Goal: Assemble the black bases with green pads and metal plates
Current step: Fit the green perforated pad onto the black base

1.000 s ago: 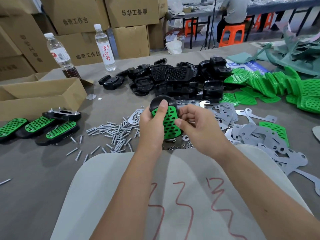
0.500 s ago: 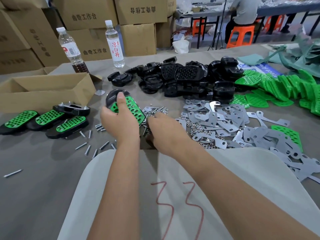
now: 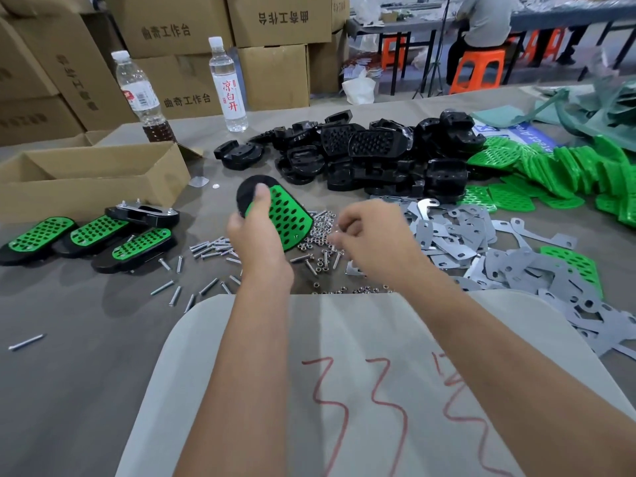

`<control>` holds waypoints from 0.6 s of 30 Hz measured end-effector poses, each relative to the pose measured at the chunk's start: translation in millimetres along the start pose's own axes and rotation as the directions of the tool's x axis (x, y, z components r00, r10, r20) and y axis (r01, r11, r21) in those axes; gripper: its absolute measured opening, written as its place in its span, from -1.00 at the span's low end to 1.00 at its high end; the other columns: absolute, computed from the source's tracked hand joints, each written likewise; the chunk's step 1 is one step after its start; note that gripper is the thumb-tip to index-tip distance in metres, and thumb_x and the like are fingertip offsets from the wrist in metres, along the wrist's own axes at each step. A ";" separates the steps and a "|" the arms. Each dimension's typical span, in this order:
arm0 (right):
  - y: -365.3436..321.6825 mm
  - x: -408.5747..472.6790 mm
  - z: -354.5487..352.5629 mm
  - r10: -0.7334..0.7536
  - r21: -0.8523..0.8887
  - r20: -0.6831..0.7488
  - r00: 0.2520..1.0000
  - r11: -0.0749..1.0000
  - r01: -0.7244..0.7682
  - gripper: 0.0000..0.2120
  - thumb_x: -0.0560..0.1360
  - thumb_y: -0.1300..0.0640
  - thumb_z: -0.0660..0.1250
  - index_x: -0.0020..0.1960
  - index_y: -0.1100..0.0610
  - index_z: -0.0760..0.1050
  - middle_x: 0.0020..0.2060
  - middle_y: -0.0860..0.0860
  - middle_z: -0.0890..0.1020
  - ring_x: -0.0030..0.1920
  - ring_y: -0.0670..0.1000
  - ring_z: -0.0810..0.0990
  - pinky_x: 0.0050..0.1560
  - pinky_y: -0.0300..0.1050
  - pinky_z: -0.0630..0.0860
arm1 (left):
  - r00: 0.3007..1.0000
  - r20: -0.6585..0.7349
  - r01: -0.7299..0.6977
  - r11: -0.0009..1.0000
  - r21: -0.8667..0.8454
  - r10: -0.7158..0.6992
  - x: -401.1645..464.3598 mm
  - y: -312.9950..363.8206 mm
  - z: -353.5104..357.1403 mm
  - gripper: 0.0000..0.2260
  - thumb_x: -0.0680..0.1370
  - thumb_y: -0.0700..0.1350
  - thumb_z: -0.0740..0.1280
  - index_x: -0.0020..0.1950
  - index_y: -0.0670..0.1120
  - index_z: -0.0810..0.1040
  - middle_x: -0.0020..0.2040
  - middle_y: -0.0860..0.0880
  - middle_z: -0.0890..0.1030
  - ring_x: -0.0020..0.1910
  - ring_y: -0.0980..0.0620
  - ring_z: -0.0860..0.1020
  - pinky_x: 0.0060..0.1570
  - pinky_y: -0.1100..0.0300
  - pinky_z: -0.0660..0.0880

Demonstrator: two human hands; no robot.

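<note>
My left hand grips a black base with a green perforated pad seated on it, tilted above the table, my thumb lying on its upper end. My right hand hovers just to the right of it over a heap of small nuts. Its fingertips are curled and pinch a small shiny fastener. Behind lie a pile of black bases, a spread of green pads at the right, and flat metal plates.
Loose screws are scattered left of my hands. Three padded bases and one upturned base lie at the left, in front of an open cardboard box. Two water bottles stand behind. A white sheet covers the near table edge.
My left hand has carried the padded base leftward and tilted it. My right hand dipped into the fasteners, then rose with its fingertips pinched together.
</note>
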State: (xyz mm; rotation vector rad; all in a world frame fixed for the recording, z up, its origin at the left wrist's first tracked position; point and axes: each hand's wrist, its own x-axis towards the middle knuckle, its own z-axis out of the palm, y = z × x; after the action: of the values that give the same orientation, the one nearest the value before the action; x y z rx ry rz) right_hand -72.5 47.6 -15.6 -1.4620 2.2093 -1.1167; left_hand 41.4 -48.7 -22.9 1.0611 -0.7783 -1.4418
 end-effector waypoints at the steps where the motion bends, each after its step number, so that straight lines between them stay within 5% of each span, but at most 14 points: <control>1: 9.8 -3.5 -8.2 0.024 0.131 -0.028 0.999 0.991 -0.020 -0.85 0.54 0.21 0.50 -0.19 0.14 0.61 -0.38 0.07 0.69 -0.42 -0.01 0.66 -0.42 -0.17 0.55 | 0.997 0.062 0.034 0.999 0.010 -0.035 -3.9 -0.9 3.8 -0.86 0.57 -0.04 0.47 0.01 -0.03 0.53 0.01 -0.05 0.65 0.01 -0.10 0.63 0.05 -0.07 0.59; 6: 45.9 -21.6 -36.1 0.044 0.674 -0.077 0.996 0.739 0.020 -0.82 0.57 0.33 0.43 -0.14 0.11 0.67 -0.22 0.19 0.73 -0.26 0.08 0.71 -0.34 -0.15 0.60 | 0.946 0.302 0.083 0.988 0.133 -0.120 -27.7 -16.4 21.6 -0.92 0.54 -0.17 0.49 -0.02 -0.10 0.63 -0.17 -0.03 0.72 -0.08 -0.13 0.70 -0.02 -0.09 0.65; 12: 60.9 -25.9 -36.6 0.155 0.690 -0.330 0.931 0.713 0.126 -0.85 0.53 0.26 0.50 -0.16 0.04 0.72 -0.35 0.02 0.71 -0.43 -0.08 0.56 -0.44 -0.28 0.47 | 0.896 0.434 -0.060 0.942 0.330 -0.095 -54.1 -32.5 28.0 -0.91 0.52 -0.15 0.51 -0.12 -0.15 0.67 -0.18 -0.16 0.73 -0.10 -0.27 0.72 -0.20 -0.36 0.65; 18: 59.6 -26.2 -32.4 0.024 0.539 -0.374 0.927 0.819 0.196 -0.83 0.52 0.24 0.51 -0.13 -0.02 0.70 -0.26 -0.02 0.74 -0.32 -0.16 0.64 -0.26 -0.32 0.54 | 0.884 0.467 -0.216 0.894 0.393 0.009 -65.1 -31.6 29.2 -0.71 0.39 0.02 0.47 -0.06 -0.19 0.67 -0.08 -0.25 0.71 -0.04 -0.33 0.68 -0.13 -0.34 0.64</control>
State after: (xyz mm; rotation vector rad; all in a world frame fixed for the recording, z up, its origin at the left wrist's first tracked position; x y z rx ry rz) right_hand -119.3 96.8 -41.8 -1.1602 1.7571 -2.0098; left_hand 0.1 17.2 -28.9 0.9860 -1.5402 -1.4649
